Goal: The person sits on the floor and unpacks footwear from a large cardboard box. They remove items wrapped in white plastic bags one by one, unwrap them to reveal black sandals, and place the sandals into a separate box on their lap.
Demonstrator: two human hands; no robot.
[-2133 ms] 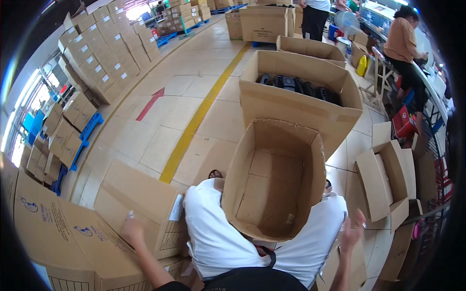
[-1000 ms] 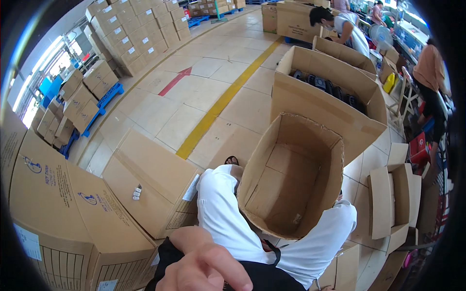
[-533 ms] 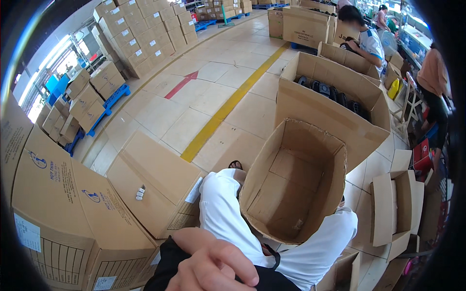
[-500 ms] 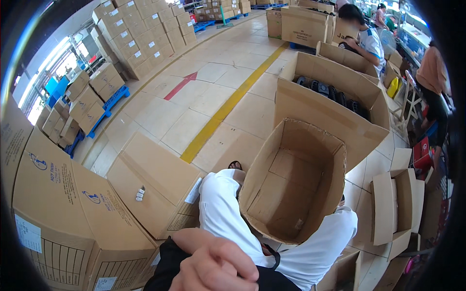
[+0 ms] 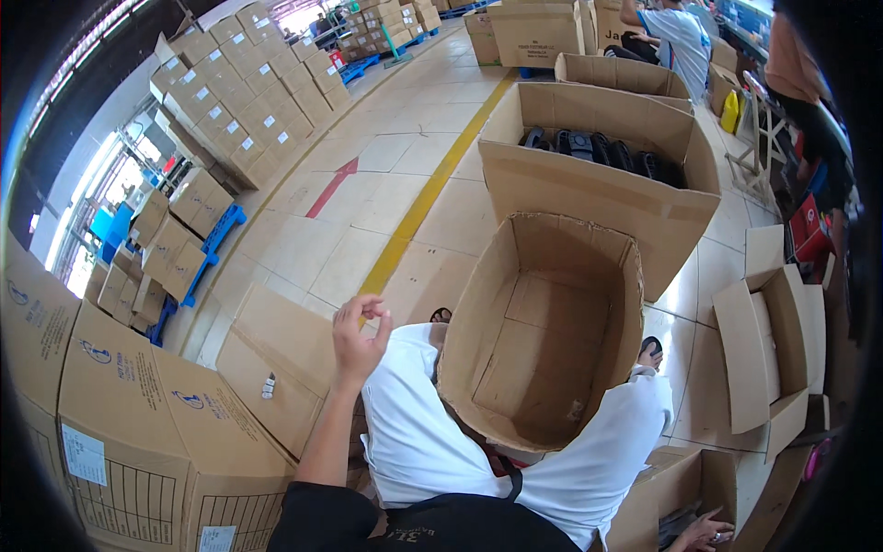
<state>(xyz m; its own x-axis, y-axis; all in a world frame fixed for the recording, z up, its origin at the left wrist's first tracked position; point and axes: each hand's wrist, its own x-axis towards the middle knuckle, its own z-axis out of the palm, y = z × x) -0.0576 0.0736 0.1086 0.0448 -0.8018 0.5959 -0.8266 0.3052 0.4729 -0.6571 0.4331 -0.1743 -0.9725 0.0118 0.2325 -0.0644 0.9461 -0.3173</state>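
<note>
My left hand (image 5: 360, 342) is raised above my left thigh, empty, its fingers loosely bent and the thumb apart. At the lower right, my right hand (image 5: 703, 532) reaches into an open carton (image 5: 716, 478) beside my right leg. Its fingers look spread, next to a dark grey thing (image 5: 676, 523) whose kind I cannot make out. Between my knees stands an open cardboard box (image 5: 552, 322), tilted toward me, with nothing in it but a small pale scrap near the bottom edge.
Ahead, a large carton (image 5: 589, 207) holds several black moulded items (image 5: 602, 152). Printed cartons (image 5: 129, 396) stand close on my left, beside a flat cardboard piece with small whitish bits. Open cartons (image 5: 773, 340) lie at right. People work at the upper right; stacked boxes (image 5: 248, 92) stand far left.
My hands, one over the other before my chest, have parted. The left has swung out forward and left; the right has gone down into the carton at the lower right. The view has shifted slightly.
</note>
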